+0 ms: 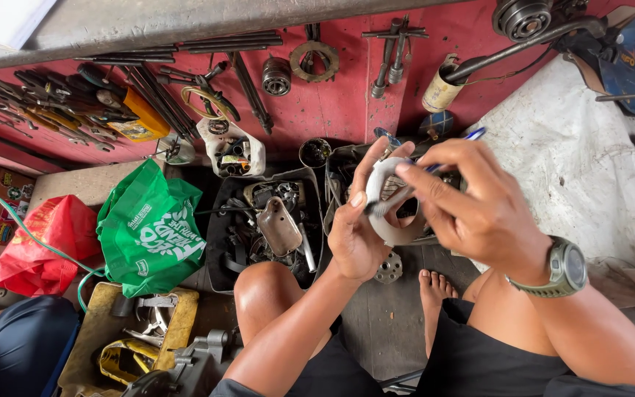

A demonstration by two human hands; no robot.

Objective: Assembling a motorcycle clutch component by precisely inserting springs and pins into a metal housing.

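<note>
- The red wall (332,103) fills the top of the view, and many tools hang or lean on it: wrenches, rods, a ring gear and a bearing.
- A white cloth (575,169) covers the surface on the right, just behind the right hand.
- A green plastic bag (152,228) stands at the left, touching a red plastic bag (42,242) beside it.
- A black tray of metal parts (259,228) lies on the floor between the green bag and the hands; the left knee covers its near edge.
- A yellow box with tools (123,331) sits under the green bag, at the bottom left.
- The right hand (479,213), with a green wristwatch (564,268), has its fingers bent together on the top edge of the grey curved part, and it hides the right side of this part.
- The left hand (361,228) holds the same part from the left, thumb and fingers clamped on it.
- The grey curved part (391,202) is in the air between both hands, above the tray and a small round metal hub (389,268) on the floor.
- A blue pen (472,134) shows just behind the right fingers; I cannot tell whether they hold it.
</note>
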